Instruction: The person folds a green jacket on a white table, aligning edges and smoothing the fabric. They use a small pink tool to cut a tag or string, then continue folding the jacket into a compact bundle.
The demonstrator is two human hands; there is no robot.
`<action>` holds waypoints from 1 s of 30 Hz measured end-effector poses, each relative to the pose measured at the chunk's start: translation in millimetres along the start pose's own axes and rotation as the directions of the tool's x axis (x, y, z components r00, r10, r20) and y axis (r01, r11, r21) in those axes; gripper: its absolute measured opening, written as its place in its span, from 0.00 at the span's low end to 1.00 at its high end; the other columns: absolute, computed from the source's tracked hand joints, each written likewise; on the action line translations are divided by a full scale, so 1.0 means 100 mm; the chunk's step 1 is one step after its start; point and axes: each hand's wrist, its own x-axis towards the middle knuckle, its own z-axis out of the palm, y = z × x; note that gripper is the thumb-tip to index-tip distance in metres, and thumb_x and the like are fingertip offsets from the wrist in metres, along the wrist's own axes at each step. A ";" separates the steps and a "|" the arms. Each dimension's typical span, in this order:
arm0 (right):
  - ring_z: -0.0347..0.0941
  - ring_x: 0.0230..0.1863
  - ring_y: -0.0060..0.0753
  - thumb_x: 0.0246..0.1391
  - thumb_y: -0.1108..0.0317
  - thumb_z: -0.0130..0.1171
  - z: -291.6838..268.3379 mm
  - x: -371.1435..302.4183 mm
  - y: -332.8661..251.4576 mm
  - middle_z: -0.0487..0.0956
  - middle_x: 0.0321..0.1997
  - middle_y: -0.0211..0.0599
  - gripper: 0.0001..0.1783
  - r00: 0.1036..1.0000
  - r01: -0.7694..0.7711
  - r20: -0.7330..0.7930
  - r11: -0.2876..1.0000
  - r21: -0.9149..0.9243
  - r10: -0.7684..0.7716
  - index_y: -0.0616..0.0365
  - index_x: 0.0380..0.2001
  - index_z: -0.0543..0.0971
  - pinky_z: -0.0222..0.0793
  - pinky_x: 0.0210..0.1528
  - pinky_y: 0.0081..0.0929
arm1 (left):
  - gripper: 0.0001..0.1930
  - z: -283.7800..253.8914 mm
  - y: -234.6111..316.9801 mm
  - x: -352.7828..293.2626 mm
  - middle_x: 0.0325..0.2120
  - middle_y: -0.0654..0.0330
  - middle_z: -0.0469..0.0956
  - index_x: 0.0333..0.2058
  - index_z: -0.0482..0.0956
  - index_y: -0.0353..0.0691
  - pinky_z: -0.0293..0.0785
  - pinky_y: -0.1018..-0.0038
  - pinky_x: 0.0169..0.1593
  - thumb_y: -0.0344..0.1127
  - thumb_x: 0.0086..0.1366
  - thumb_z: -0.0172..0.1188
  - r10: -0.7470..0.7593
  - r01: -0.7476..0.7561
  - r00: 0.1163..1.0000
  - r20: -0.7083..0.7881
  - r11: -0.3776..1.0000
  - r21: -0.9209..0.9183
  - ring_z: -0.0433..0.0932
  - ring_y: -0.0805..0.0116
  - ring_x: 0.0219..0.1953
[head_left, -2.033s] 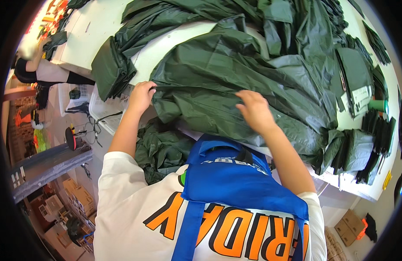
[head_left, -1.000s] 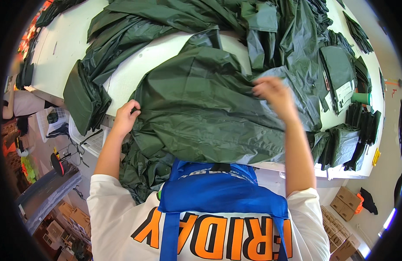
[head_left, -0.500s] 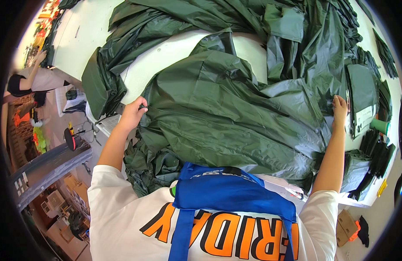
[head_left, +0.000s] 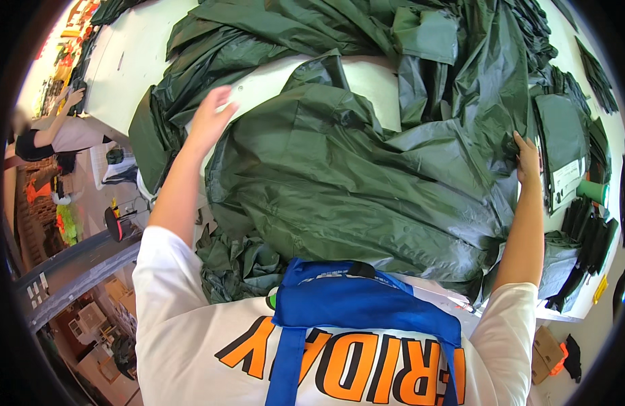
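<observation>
A large dark green waterproof garment [head_left: 339,183], shiny and wrinkled, lies spread over the white table in front of me. My left hand [head_left: 214,122] is lifted off its left edge, fingers apart and slightly blurred, with nothing in it. It hovers near a long bunched heap of the same green fabric [head_left: 245,47] at the far side. At the garment's right edge, my right hand [head_left: 527,159] has its fingers closed on the fabric. A folded green flap [head_left: 426,35] lies on the heap at the upper right.
Folded dark green packs [head_left: 562,135] and a green roll [head_left: 592,191] sit along the right side of the table [head_left: 133,68]. Crumpled green fabric [head_left: 238,264] hangs at the near left edge. Another person [head_left: 62,132] works at the far left.
My left hand has let go of the garment's left edge and moved up and away toward the far heap, its fingers opening. The right hand stays at the right edge, and the garment has shifted slightly left.
</observation>
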 end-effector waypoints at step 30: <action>0.69 0.40 0.19 0.63 0.58 0.50 -1.96 -2.22 -1.56 0.75 0.48 0.34 0.21 0.918 0.198 -0.261 0.914 -0.354 -0.300 0.60 0.53 0.72 0.62 0.42 0.17 | 0.26 -1.82 1.12 0.39 0.46 0.56 0.75 0.52 0.70 0.42 0.72 0.75 0.40 0.43 0.57 0.66 -0.214 0.213 0.971 0.107 0.977 0.022 0.73 0.71 0.39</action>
